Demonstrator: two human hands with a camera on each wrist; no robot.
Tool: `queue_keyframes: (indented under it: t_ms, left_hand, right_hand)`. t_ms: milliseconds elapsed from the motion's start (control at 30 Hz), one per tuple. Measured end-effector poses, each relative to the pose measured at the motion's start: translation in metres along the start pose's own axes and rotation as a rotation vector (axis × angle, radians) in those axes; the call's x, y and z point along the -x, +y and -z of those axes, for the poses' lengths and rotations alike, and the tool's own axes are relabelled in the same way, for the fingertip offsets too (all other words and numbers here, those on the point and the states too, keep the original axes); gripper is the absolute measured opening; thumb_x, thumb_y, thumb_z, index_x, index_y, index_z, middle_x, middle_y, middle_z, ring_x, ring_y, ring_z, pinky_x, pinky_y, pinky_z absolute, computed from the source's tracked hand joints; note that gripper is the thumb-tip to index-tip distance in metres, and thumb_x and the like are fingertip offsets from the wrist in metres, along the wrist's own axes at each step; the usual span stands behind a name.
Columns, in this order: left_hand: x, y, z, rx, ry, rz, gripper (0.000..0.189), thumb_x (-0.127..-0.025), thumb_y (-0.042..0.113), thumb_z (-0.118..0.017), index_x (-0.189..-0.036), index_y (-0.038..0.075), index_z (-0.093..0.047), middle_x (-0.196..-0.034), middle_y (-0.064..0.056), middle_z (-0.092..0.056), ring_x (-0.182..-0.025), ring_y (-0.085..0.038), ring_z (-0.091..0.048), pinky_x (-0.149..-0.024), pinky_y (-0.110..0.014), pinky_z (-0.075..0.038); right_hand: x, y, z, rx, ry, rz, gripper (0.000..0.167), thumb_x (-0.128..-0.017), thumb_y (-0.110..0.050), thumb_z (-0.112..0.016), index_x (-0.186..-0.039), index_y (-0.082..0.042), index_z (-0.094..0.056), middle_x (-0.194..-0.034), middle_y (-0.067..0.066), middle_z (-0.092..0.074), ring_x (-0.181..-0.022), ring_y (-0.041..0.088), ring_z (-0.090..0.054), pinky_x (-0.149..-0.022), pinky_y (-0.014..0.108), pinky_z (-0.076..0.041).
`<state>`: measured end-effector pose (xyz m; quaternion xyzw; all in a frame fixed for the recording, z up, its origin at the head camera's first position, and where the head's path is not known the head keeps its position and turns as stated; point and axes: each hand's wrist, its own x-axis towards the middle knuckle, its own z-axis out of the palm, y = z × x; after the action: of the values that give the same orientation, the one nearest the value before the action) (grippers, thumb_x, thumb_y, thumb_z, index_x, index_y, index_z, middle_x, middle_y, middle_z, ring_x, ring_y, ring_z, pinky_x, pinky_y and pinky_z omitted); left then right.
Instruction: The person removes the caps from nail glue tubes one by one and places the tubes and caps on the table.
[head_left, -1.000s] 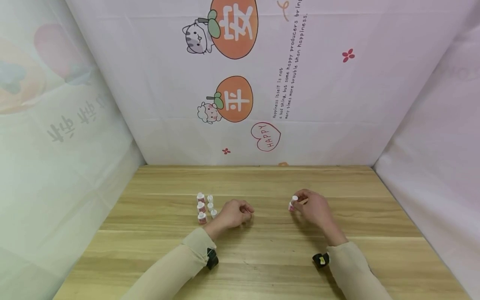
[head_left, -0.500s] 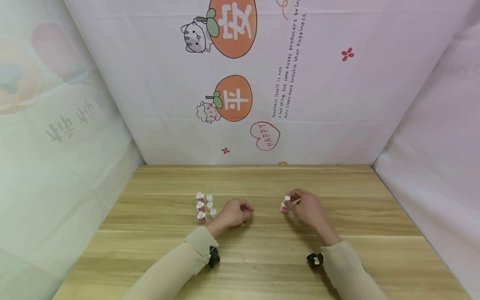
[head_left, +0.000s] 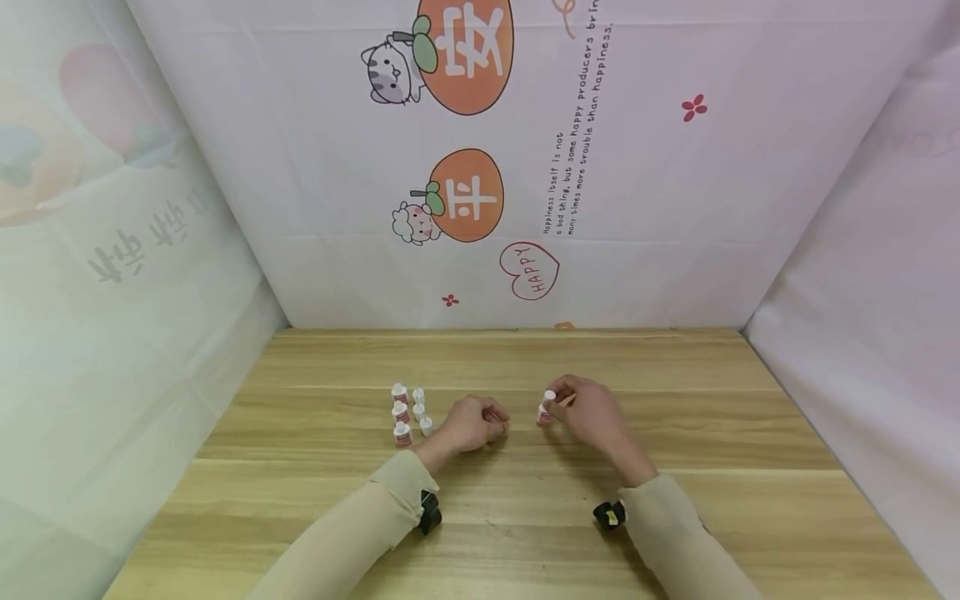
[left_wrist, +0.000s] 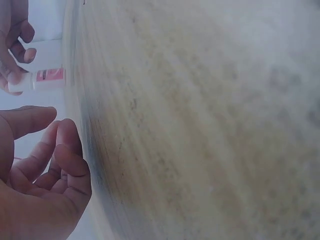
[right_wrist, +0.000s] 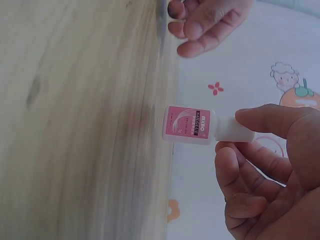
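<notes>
My right hand (head_left: 594, 415) pinches the white cap of a small nail glue bottle (right_wrist: 189, 125) between thumb and fingers. The bottle has a pink label reading NAIL GLUE and stands upright, its base close to the wooden table. To its left, my left hand (head_left: 467, 425) rests near the tabletop with loosely curled fingers and nothing in them. In the left wrist view its thumb lies apart from the fingertips, and the held bottle shows just beyond. Left of that hand stand several pink-labelled bottles (head_left: 402, 413) in a column, with white caps (head_left: 419, 412) in a second column beside them.
The wooden table (head_left: 510, 517) ends at a white printed cloth (head_left: 637, 208) hanging behind it, with further cloth at both sides. A black wrist camera (head_left: 609, 515) sits on the right wrist, another (head_left: 429, 512) on the left.
My right hand has carried the nail glue bottle leftward along the table, nearer to my left hand. The left hand and the bottles at left have stayed in place.
</notes>
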<state>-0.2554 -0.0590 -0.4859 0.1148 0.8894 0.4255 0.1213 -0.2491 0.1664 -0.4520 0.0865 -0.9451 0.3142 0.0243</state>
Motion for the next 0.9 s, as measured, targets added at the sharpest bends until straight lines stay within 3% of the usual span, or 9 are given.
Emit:
queue_keyframes:
  t_ms: [533, 900]
  left_hand:
    - [-0.001, 0.000, 0.001, 0.013, 0.005, -0.025, 0.018, -0.089, 0.010, -0.070, -0.107, 0.005, -0.072, -0.088, -0.006, -0.074, -0.064, -0.007, -0.061, -0.055, -0.022, -0.050]
    - [-0.005, -0.003, -0.003, 0.051, 0.001, 0.006, 0.022, -0.088, 0.008, -0.070, -0.111, 0.005, -0.069, -0.085, -0.006, -0.074, -0.065, -0.008, -0.063, -0.057, -0.021, -0.048]
  right_hand:
    - [-0.004, -0.024, -0.019, -0.010, -0.017, 0.033, 0.014, -0.088, -0.028, -0.075, -0.096, -0.019, -0.069, -0.090, -0.004, -0.072, -0.077, 0.012, -0.065, -0.069, 0.032, -0.050]
    - [-0.004, -0.035, -0.025, -0.005, -0.036, 0.055, 0.007, -0.089, -0.027, -0.074, -0.093, -0.023, -0.069, -0.090, -0.006, -0.071, -0.077, 0.011, -0.064, -0.069, 0.032, -0.051]
